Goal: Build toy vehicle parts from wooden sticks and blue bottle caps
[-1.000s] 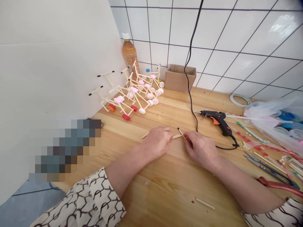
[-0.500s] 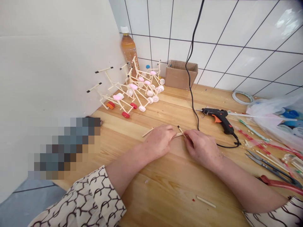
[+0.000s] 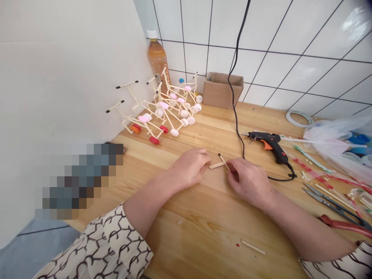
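My right hand (image 3: pixel 250 180) pinches a small joined piece of pale wooden sticks (image 3: pixel 217 165) just above the table. One of its sticks, tipped in black, crosses the others at a slant. To the left, my left hand (image 3: pixel 190 166) lies low over the wood with fingers curled together, a little apart from the sticks' free ends. Whatever those fingers may hold is hidden behind them. Beyond my hands stand several little stick-built carts (image 3: pixel 151 110) with bottle-cap wheels, pink seats and black-tipped handlebars.
A black glue gun (image 3: pixel 270 141) lies at right, its cord running up the tiled wall. Thread snips (image 3: pixel 334 203), red-handled pliers (image 3: pixel 343 224), a tape roll (image 3: pixel 299 118) and a plastic bag of caps (image 3: pixel 345 143) surround it. A cardboard box (image 3: pixel 222 93) and drink bottle (image 3: pixel 157 58) stand behind.
My left hand has drawn back leftward from the joined sticks, baring their ends. The loose stick that showed behind it is out of sight. My right hand has stayed almost still.
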### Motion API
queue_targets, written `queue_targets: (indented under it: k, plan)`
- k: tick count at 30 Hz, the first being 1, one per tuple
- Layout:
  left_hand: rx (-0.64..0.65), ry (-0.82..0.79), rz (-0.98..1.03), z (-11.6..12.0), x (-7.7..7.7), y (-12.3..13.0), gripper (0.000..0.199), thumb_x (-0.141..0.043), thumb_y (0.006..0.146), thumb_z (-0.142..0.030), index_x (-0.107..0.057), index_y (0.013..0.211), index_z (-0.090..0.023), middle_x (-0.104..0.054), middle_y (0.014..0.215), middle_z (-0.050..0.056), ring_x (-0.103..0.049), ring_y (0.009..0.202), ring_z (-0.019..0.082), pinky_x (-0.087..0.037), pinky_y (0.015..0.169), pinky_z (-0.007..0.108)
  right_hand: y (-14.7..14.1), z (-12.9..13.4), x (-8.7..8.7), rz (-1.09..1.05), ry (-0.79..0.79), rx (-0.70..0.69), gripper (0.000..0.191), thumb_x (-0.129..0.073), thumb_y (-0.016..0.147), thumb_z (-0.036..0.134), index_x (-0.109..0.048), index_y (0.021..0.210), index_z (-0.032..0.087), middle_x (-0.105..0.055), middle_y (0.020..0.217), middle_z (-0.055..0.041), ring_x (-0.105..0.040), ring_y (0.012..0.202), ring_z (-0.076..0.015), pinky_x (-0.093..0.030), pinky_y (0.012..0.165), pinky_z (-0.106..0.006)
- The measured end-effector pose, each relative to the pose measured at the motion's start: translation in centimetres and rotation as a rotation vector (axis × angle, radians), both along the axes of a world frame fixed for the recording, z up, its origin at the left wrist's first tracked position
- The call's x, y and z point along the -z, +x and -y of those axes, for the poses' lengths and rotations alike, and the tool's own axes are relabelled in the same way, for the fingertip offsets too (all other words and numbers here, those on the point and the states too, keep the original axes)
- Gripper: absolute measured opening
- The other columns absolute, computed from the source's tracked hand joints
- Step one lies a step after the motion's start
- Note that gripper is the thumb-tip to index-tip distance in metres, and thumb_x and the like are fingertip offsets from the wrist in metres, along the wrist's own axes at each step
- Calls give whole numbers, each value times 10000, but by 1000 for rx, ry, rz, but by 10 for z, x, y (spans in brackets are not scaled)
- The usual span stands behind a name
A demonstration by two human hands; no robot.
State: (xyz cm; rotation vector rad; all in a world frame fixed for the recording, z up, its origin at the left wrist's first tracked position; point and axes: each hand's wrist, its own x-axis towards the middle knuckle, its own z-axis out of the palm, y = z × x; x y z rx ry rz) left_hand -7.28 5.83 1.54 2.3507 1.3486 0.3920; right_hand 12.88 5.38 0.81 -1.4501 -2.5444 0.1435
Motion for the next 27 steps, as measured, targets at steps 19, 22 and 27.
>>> queue_targets:
  k: [19,22,27]
  plan:
    - [-41,41,67,2,10,18,196,-482,847,-131,-665,778,-153,-627,821,54,-586,835,184,-463,767,297,1,-1,2,-5,3,1,194,-433,809,157,-617,872,152,-667,808,-85,-602,690,-191,-347,574,-274]
    - [-56,28,80,3,10,20,200,-483,838,-118,-668,773,-158,-633,827,46,-595,835,178,-462,762,285,1,0,3,-16,6,-11,200,-428,811,153,-618,875,146,-665,795,-83,-606,690,-196,-352,578,-279]
    - [-77,9,68,5,11,22,209,-480,831,-104,-667,758,-162,-635,817,42,-606,820,175,-459,737,275,0,1,4,-4,21,-19,201,-425,815,143,-617,871,146,-666,795,-84,-603,690,-195,-339,574,-279]
